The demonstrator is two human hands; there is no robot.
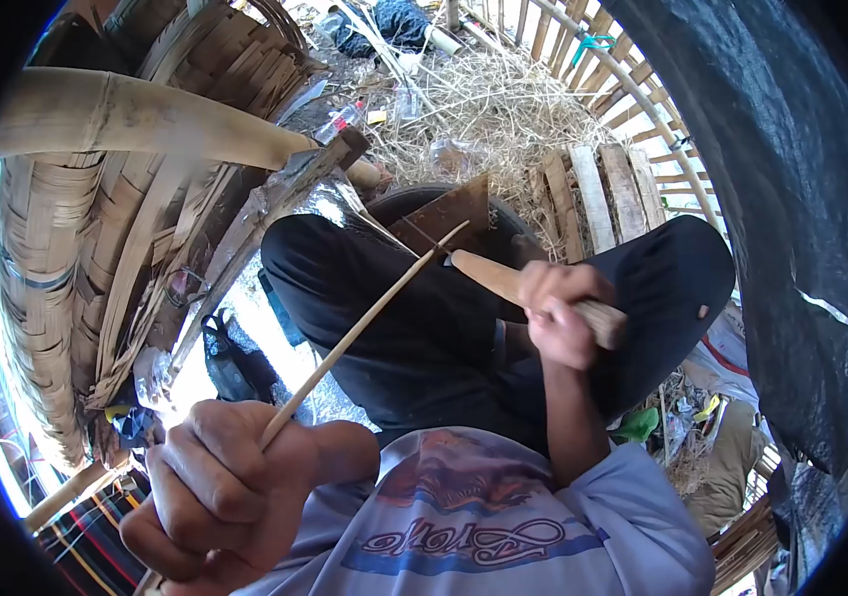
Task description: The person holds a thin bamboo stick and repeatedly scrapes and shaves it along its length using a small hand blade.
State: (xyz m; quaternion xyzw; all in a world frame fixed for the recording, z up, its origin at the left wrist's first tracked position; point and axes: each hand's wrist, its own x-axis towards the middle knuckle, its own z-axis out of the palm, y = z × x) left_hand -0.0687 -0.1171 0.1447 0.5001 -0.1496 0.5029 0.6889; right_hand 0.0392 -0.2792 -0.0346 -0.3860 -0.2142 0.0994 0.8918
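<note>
My left hand (230, 492) is raised close to the camera, its fingers closed around a thin bamboo stick (350, 338). The stick slants up and away from my fist, and its far tip crosses by the blade of a knife. My right hand (565, 310) is wrapped around the thick wooden handle of that knife (489, 275), above my folded leg. Its broad, brownish blade (456, 211) points away from me, beyond the stick's tip. Whether the edge touches the stick, I cannot tell.
A dark round tub (518, 233) lies behind the blade. Woven bamboo (47, 298) and a thick bamboo pole (156, 119) stand at left. Straw and litter (484, 99) cover the ground ahead. Wooden slats (593, 194) and a dark plastic sheet (772, 179) are at right.
</note>
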